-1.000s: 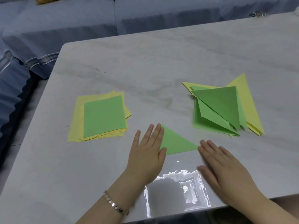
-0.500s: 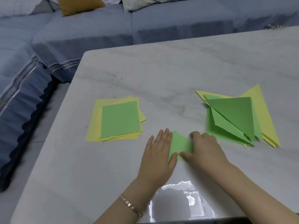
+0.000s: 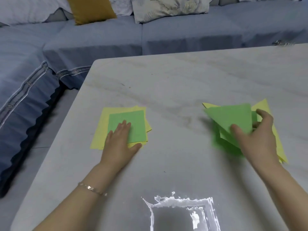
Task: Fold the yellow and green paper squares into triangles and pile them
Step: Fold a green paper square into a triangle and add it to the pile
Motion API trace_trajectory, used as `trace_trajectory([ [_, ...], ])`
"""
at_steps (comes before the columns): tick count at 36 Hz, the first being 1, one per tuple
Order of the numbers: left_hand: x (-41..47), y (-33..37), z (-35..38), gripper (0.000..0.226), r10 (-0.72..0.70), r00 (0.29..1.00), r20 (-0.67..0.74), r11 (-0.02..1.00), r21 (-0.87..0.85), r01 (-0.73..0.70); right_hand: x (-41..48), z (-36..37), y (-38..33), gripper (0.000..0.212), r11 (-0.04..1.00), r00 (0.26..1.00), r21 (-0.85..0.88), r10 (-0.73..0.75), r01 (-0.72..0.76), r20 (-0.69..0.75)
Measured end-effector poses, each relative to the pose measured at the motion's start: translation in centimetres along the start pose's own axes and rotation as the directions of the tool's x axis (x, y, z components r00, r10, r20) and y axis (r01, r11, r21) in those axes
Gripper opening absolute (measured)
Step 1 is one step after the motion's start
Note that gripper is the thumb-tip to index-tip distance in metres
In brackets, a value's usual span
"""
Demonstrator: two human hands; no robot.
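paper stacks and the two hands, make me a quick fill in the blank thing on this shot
The left hand lies flat on the square stack, whose lower sheets are ____.
The right hand pinches a folded triangle coloured ____.
The bracelet sits on the ____ wrist.
Missing: yellow, green, left.

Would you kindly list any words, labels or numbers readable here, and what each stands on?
No readable text. The green square, yellow squares, green triangle and table are blank; the cushion shows only a leafy pattern; the bracelet is too small to tell.
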State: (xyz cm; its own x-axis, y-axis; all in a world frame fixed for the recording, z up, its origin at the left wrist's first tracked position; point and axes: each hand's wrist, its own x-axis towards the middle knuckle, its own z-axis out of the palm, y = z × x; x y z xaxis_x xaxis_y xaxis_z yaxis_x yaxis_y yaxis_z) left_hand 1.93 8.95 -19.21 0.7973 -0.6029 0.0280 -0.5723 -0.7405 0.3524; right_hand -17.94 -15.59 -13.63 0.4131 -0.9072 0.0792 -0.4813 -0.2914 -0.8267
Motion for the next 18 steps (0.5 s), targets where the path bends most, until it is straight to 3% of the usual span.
trace_trajectory([
  [3, 0.3, -1.2, -0.6, 0.074, -0.040, 0.996, 0.085, 0.999, -0.012, 0.041, 0.2, 0.0, 1.0, 0.058, 0.966, 0.996, -0.255, -0.064, 0.046, -0.062],
  [6, 0.4, -1.5, -1.1, 0.069, -0.045, 0.994, 0.097, 0.999, 0.018, 0.043, -1.2, 0.9, 1.7, 0.044, 0.925, 0.984, -0.347, -0.177, 0.154, -0.035],
  [9, 0.3, -1.7, -1.4, 0.061, 0.015, 0.996, 0.086, 0.996, 0.089, -0.023, -3.0, 2.3, 1.8, 0.041, 0.894, 0.944, -0.320, -0.330, 0.314, 0.003],
  [14, 0.4, -2.2, -2.2, 0.044, -0.029, 0.990, 0.135, 0.999, -0.013, 0.031, -5.2, 3.8, 0.8, 0.037, 0.826, 0.854, -0.226, -0.515, 0.516, 0.067],
  [18, 0.3, -1.9, -3.1, 0.028, 0.115, 0.993, -0.010, 0.982, 0.155, -0.112, -6.2, 4.4, -0.3, 0.023, 0.751, 0.759, -0.114, -0.635, 0.650, 0.144],
])
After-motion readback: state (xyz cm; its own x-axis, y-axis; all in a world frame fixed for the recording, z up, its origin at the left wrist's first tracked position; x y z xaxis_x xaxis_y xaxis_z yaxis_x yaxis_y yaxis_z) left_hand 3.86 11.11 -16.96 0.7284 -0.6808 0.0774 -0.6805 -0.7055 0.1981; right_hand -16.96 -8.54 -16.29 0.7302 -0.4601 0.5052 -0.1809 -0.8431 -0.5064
